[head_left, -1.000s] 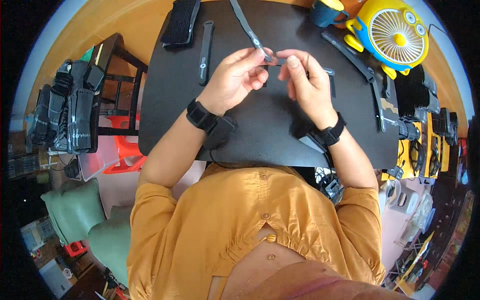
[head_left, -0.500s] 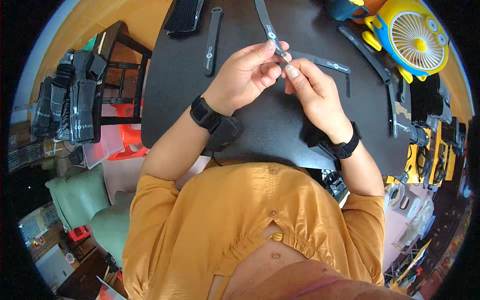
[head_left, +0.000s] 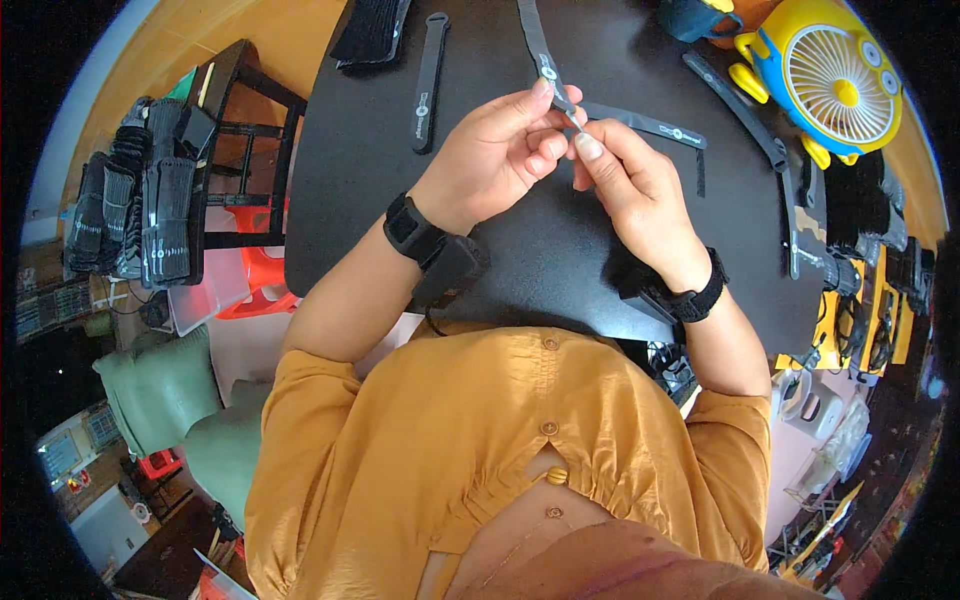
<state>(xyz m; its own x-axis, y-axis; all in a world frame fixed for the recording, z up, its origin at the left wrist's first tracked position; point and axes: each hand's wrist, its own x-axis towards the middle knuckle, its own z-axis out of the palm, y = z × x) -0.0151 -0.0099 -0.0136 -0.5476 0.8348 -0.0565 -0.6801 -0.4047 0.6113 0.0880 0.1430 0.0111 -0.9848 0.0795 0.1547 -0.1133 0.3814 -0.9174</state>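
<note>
Over the dark table (head_left: 350,200), my left hand (head_left: 480,155) pinches a grey strap (head_left: 540,50) near its lower end, between thumb and fingers. The rest of the strap runs away from me to the far edge of the view. My right hand (head_left: 640,190) is closed in a pinch right beside that end; a small, thin, pale tip shows between the hands, too small to name. Behind the right hand lies another grey strap (head_left: 655,124). A third strap (head_left: 429,85) rests left of my hands, its length pointing away from me.
At the far right stand a yellow and blue fan (head_left: 838,85) and a dark blue mug (head_left: 690,20). More straps (head_left: 735,105) lie along the table's right side. A black strap stack (head_left: 370,30) sits at the far left; bundled straps (head_left: 165,220) are piled beyond the table's left side.
Both hands keep the same pinch at the strap's end, with only a tiny shift. The whole view has moved slightly.
</note>
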